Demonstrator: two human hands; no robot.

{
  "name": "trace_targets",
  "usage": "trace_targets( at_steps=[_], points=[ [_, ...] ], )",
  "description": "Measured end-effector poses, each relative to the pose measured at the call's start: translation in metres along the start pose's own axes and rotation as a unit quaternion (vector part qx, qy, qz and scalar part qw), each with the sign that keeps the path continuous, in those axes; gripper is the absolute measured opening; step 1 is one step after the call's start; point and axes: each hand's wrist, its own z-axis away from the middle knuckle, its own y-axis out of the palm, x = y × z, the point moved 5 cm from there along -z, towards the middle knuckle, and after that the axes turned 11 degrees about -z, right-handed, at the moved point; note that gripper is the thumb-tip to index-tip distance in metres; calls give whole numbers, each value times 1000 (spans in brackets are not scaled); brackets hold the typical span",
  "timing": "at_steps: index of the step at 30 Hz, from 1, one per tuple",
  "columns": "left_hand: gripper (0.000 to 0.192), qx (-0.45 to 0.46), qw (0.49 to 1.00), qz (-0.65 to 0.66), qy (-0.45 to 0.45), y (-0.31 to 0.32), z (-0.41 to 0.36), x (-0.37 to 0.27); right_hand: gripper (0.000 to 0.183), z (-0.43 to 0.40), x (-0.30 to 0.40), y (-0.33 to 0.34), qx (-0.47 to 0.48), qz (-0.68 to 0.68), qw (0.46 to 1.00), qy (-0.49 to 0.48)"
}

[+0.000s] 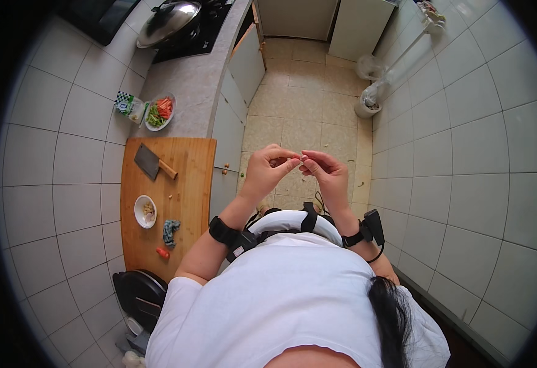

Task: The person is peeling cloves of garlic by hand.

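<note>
My left hand and my right hand meet in front of my body, above the tiled floor. Between the fingertips of both is a small pinkish-white piece, which looks like a garlic clove and is mostly covered by the fingers. To my left, a white bowl with several pale cloves in it stands on a wooden board. A cleaver with a wooden handle lies on the same board, farther from me than the bowl.
A crumpled cloth and a red carrot-like piece lie on the board. Beyond it, a plate of cut vegetables sits beside a plastic package. A lidded wok rests on the stove. A small bin stands by the right wall.
</note>
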Motion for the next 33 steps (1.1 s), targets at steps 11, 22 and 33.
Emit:
trace_targets(
  at_steps=[11, 22, 33],
  points=[
    [6, 31, 999, -22, -29, -2, -7, 3, 17, -3, 5, 1, 14, 69, 997, -24],
    [6, -37, 996, -75, 30, -1, -9, -13, 16, -3, 7, 5, 35, 48, 998, -2],
    [9, -20, 999, -41, -8, -9, -11, 2, 18, -6, 15, -3, 30, -112, 993, 4]
  ],
)
